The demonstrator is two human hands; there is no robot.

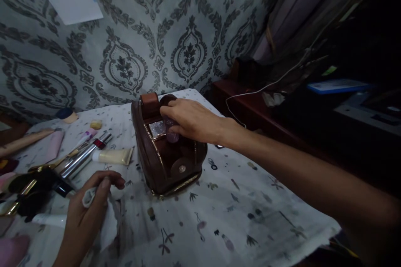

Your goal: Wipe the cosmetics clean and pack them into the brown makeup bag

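Note:
A brown bag with a gold zipper stands unzipped on the patterned white cloth. My right hand reaches over its opening, fingers closed on a small clear purplish bottle that is partly inside. Beside the bottle, a silvery square item lies in the bag. My left hand is at the lower left, fingers curled round a crumpled white tissue. Between that hand and the bag's left side lies a pale yellow tube.
Cosmetics crowd the left side, including a silver tube, a pink tube, a white tube and a sponge. Patterned wall covering rises behind. A dark red surface with a white cable is at the right.

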